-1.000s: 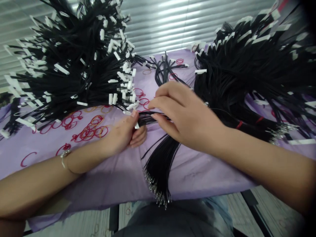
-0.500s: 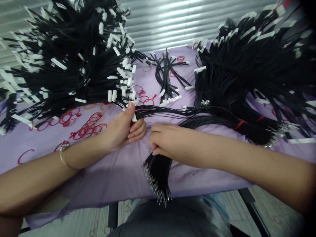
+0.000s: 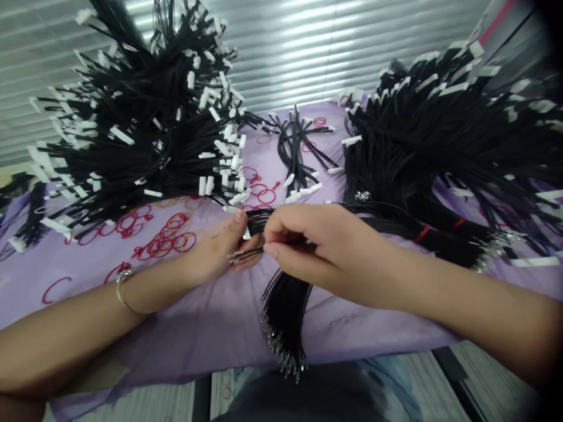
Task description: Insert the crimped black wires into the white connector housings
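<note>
Left hand (image 3: 215, 252) pinches a black wire bundle (image 3: 259, 220) at frame centre; right hand (image 3: 329, 249) pinches a thin black lead (image 3: 250, 252) behind its metal terminal (image 3: 235, 256). Looks light, limp, tangle-prone: hold just behind the terminal.

The right hand (image 3: 334, 252) hides its grip on the black cord (image 3: 250, 253); the metal tips (image 3: 281, 351) are too small to tell.

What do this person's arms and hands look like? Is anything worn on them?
The left forearm and right forearm are bare, with no sleeves. The left hand and right hand wear no gloves. A thin silver-coloured bracelet circles the left wrist.
</note>
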A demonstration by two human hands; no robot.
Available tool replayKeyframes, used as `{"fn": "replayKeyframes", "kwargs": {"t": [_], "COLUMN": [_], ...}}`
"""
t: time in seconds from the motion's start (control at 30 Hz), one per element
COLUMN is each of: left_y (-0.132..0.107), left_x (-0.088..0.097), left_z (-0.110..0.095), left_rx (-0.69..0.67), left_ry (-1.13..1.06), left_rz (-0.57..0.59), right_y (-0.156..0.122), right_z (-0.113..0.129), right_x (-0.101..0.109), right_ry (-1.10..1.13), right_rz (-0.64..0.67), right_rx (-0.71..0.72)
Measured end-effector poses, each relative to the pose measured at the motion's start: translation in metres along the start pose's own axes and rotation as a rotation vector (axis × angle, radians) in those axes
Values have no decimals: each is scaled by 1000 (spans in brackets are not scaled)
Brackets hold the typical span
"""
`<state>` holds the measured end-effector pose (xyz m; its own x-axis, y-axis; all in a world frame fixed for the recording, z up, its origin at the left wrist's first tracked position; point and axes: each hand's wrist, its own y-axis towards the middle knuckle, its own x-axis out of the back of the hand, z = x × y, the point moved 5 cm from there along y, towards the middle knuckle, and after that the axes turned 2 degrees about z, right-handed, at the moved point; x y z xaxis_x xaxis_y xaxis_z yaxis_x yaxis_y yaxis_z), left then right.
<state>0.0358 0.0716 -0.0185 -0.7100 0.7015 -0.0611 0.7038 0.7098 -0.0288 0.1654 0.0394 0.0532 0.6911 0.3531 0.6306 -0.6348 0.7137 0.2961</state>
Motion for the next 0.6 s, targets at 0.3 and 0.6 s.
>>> {"fn": "replayKeyframes", "kwargs": {"t": [0.3, 0.6], "left_y": [1, -7], "left_x": [-4, -7], "left_z": [2, 2], "left_rx": [-133, -103], "left_ry": [-11, 63], "left_rz": [132, 239], "right_y": [2, 6], "right_z": [-14, -22], "right_x": [19, 12], "right_ry": [9, 3], "right_rz": [-153, -24], "right_rx": [-174, -200]}}
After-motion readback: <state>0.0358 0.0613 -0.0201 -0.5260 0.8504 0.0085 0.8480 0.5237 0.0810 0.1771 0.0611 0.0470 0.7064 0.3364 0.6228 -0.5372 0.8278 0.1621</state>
